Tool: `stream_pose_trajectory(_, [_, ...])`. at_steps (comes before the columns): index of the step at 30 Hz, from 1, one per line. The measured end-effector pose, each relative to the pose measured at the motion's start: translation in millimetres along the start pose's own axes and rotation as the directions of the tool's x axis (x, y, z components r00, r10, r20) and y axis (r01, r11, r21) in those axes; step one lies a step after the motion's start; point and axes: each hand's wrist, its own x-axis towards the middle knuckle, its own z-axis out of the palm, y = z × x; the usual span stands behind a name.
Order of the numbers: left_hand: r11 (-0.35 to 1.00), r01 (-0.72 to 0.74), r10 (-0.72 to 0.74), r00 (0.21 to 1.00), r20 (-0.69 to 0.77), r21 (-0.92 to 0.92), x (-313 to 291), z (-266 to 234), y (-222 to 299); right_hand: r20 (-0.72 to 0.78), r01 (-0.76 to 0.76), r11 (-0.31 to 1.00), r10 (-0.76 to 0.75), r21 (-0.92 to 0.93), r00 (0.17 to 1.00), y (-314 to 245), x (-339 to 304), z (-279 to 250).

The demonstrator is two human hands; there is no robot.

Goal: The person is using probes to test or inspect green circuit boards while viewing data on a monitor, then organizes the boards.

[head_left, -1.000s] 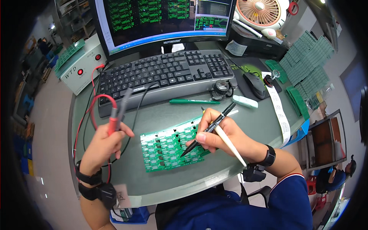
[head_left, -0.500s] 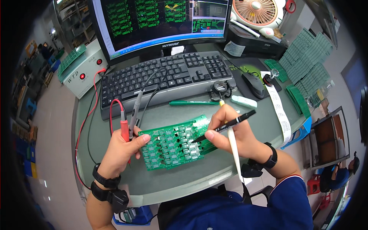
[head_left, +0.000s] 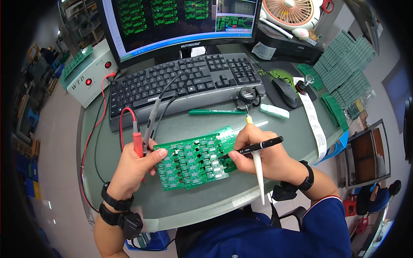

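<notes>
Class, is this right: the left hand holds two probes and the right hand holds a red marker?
Not quite: the head view shows that the marker in the right hand is black, not red. The left hand does hold two probes.

circuit board [head_left: 189, 165]: green | marker [head_left: 263, 145]: black | probe [head_left: 137, 144]: red | slim tool [head_left: 259, 178]: white

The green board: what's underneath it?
Below its lower edge, the grey-green tabletop shows. The left hand has its thumb over the upper left corner of the board. Whatever lies directly beneath is covered, so I can't tell.
</notes>
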Motion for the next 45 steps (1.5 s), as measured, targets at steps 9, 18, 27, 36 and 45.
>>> stream_pose_trajectory(9, [1.000, -0.003, 0.004, 1.000, -0.009, 0.005, 2, 1, -1, 0.037, 0.063, 0.998, -0.063, 0.014, 0.997, 2, 1, 1])
stream_pose_trajectory(18, [0.965, 0.013, -0.008, 1.000, 0.023, -0.260, -5, -8, 4, -0.212, -0.086, 0.902, 0.192, 0.424, 0.958, 7, 0, -22])
stream_pose_trajectory(27, [0.803, 0.114, 0.034, 0.971, 0.235, -0.585, -15, 8, 2, 0.106, 0.138, 0.880, -0.208, 0.455, 0.972, -15, 28, 35])
stream_pose_trajectory(36, [0.874, 0.048, -0.021, 0.998, 0.060, -0.483, -13, -7, 10, 0.311, 0.450, 0.843, -0.361, -0.295, 0.879, -48, 53, 14])
stream_pose_trajectory(45, [0.991, -0.013, 0.030, 0.992, 0.122, -0.134, -8, -16, 12, 0.397, 0.408, 0.794, -0.231, -0.451, 0.888, -20, 47, 24])
